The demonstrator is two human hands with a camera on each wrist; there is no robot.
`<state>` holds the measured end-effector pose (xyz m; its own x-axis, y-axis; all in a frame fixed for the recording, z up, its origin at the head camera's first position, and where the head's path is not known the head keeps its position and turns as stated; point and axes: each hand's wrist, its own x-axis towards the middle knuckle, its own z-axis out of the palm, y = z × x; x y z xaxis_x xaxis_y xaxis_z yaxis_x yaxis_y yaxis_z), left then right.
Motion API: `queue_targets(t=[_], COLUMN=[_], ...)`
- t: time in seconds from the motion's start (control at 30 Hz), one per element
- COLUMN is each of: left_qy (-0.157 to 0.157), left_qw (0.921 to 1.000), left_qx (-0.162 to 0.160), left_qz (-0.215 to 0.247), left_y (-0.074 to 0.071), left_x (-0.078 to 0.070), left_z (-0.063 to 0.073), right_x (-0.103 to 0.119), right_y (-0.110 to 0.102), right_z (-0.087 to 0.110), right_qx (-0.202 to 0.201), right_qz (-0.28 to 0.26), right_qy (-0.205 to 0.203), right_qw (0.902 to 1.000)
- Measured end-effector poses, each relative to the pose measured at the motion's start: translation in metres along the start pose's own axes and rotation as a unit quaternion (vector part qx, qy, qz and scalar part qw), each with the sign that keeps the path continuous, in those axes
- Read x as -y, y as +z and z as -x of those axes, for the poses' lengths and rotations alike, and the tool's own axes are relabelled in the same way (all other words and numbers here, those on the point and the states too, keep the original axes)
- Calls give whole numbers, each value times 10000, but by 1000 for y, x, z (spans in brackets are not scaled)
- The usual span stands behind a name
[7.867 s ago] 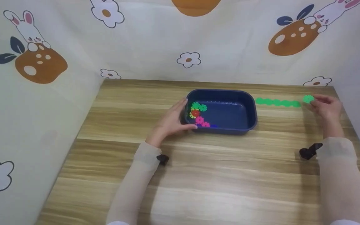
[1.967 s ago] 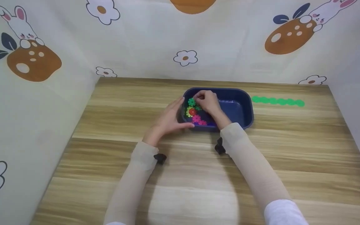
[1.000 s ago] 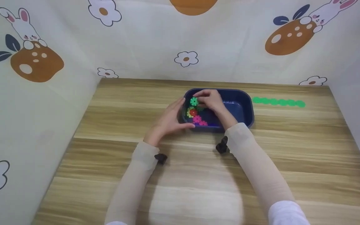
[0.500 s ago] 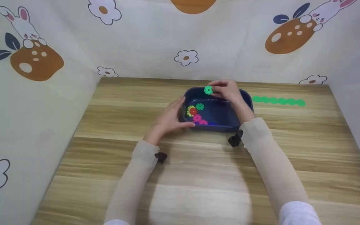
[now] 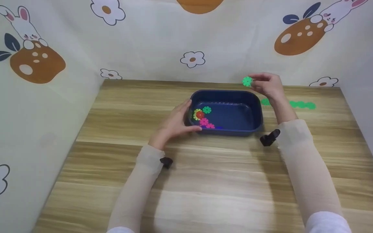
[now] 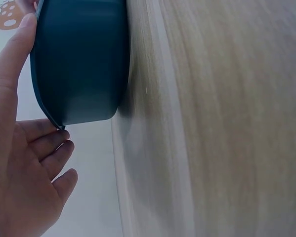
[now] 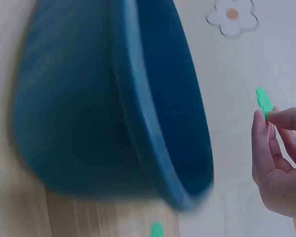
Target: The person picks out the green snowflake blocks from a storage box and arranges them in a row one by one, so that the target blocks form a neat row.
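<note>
My left hand [image 5: 173,127] holds the left end of a dark blue plastic bin [image 5: 227,132], thumb along the near rim and fingers at the left side. In the left wrist view the fingertips [image 6: 63,134] sit right at the rim's corner. Raised past the bin's far right corner, my right hand [image 5: 270,86] pinches a green snowflake disc [image 5: 247,81] between thumb and fingers; the right wrist view shows this disc [image 7: 264,102] edge-on. Inside the bin lie a green disc [image 5: 207,110], a red disc [image 5: 200,115] over a yellow one, pink discs [image 5: 204,121] and blue pieces [image 5: 219,127].
A row of green discs [image 5: 303,105] lies on the wooden table [image 5: 219,181] to the bin's right, partly hidden by the right wrist. Printed cloth [image 5: 147,42] stands behind the table. A black wrist camera [image 5: 269,138] hangs at the right cuff.
My right hand reached back into the bin from the row's right end, took a green disc, then lifted it up and rightward out of the bin. My left hand stayed at the bin.
</note>
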<state>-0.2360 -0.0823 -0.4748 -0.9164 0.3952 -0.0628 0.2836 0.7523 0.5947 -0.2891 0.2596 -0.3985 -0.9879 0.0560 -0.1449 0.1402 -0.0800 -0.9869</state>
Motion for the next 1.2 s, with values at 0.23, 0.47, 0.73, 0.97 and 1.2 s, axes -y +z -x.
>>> queue_targets(t=[0.23,0.47,0.73,0.97,1.2], left_qy=[-90,55,19,-34,-86], left_qw=[10000,10000,10000,10000,9999], left_qx=[-13,-60,-23,-1,-3], left_qz=[-21,33,42,-44,-123], left_y=[0,-1,0,0,0], left_x=[0,0,0,-1,-1], left_z=[0,-1,0,1,2], right_x=[8,8,0,-10,-21], right_y=[-39,-79,-120,-152,-179], right_z=[4,9,14,19,21], right_qx=[-661,-1251,-1848,-2285,-2574], right_qz=[-387,-493,-703,-953,-1329], right_qy=[-172,-11,250,559,818], right_qw=[9969,9909,9799,9673,9536])
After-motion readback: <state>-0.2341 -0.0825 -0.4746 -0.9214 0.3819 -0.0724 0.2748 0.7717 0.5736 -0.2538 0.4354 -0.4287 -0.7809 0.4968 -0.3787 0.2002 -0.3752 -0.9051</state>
